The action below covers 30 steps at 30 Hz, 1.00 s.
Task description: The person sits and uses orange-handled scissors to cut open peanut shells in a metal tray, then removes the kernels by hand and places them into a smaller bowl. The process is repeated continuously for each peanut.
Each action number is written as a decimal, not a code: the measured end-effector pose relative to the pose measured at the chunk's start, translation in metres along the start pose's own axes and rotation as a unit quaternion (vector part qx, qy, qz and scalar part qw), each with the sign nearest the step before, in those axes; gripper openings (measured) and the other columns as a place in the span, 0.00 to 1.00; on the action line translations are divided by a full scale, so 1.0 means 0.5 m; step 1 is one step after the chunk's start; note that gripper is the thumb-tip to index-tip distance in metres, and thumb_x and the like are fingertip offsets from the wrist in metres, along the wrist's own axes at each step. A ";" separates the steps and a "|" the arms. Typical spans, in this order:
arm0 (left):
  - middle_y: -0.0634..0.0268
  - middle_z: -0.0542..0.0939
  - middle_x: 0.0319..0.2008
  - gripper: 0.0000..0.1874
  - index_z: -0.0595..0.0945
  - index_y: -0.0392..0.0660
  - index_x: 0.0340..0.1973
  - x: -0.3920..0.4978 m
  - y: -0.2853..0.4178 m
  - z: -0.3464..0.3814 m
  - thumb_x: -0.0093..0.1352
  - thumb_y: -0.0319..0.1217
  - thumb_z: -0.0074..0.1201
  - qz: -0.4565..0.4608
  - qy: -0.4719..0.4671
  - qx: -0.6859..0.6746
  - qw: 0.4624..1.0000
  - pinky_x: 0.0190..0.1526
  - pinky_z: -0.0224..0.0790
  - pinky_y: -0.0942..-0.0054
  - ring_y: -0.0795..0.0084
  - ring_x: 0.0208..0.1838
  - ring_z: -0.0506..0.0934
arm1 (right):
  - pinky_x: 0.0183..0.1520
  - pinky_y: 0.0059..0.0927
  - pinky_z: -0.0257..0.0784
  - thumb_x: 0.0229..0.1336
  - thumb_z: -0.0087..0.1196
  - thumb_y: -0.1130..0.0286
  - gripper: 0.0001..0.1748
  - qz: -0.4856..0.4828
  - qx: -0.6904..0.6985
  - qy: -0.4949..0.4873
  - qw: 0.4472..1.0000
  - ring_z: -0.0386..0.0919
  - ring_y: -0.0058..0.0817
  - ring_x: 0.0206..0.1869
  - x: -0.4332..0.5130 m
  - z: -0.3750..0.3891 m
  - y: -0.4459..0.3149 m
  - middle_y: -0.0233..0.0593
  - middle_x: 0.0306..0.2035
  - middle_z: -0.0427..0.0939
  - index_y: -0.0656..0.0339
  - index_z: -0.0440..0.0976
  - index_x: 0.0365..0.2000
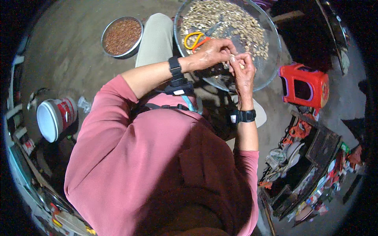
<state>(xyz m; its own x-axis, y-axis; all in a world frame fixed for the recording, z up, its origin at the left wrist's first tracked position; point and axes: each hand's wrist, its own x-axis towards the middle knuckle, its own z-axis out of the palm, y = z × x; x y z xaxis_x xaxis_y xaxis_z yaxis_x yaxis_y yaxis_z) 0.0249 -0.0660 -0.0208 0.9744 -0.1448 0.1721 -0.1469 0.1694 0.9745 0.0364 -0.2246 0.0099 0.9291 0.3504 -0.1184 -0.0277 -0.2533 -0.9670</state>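
My left hand [217,51] and my right hand [244,66] meet over the near side of a wide transparent basin [277,44]. Between their fingertips is a small pale peanut [232,56], partly hidden by the fingers. Another pale piece [242,66] shows among my right fingers. Unshelled peanuts [251,32] lie at the basin's right, and what look like empty shells [203,11] spread over its far and left parts. Beside my left hand, a scissors-like tool with yellow and orange handles [193,41] rests in the basin.
Left of my knee, a round metal bowl [141,35] holds reddish-brown shelled peanuts [122,37]. A red plastic stool [319,85] stands right of the basin. Farther left is a white bucket with a red label [56,118]. Dark wooden drawers [322,144] and mixed clutter [286,156] occupy the lower right.
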 end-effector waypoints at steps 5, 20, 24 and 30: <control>0.70 0.74 0.21 0.08 0.76 0.37 0.34 -0.005 -0.011 0.007 0.59 0.25 0.47 -0.024 0.024 -0.002 0.999 0.30 0.64 0.81 0.83 0.27 0.71 | 0.22 0.12 0.54 0.59 0.53 0.69 0.07 0.000 0.029 0.007 1.000 0.63 0.10 0.21 -0.007 0.018 0.014 0.24 0.20 0.70 0.58 0.66 0.29; 0.71 0.74 0.26 0.08 0.74 0.39 0.38 -0.003 -0.042 0.015 0.64 0.25 0.50 -0.152 0.078 -0.262 0.950 0.28 0.62 0.84 0.83 0.28 0.71 | 0.21 0.10 0.53 0.60 0.49 0.73 0.07 0.005 0.116 -0.049 0.992 0.63 0.07 0.21 0.015 0.021 0.042 0.27 0.24 0.74 0.58 0.69 0.40; 0.73 0.71 0.24 0.11 0.73 0.39 0.40 -0.005 -0.049 0.015 0.62 0.25 0.50 -0.129 0.069 -0.151 0.978 0.29 0.62 0.85 0.85 0.28 0.68 | 0.21 0.11 0.52 0.61 0.47 0.74 0.07 0.016 0.116 -0.051 0.992 0.60 0.09 0.21 0.015 0.019 0.054 0.27 0.25 0.71 0.60 0.67 0.40; 0.71 0.75 0.26 0.13 0.73 0.37 0.43 0.008 -0.064 0.015 0.62 0.24 0.49 -0.139 0.024 -0.150 0.979 0.34 0.66 0.83 0.82 0.29 0.72 | 0.20 0.08 0.53 0.61 0.48 0.71 0.09 0.062 0.304 -0.085 0.947 0.63 0.09 0.22 0.021 0.000 0.069 0.30 0.29 0.72 0.59 0.66 0.42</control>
<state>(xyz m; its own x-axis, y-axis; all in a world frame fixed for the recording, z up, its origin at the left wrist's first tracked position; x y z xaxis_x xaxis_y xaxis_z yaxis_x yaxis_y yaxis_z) 0.0319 -0.0795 -0.0500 0.9775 -0.1808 -0.1085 0.1750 0.4089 0.8957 0.0450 -0.2295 -0.0245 0.8337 0.5047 -0.2240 -0.3879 0.2466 -0.8881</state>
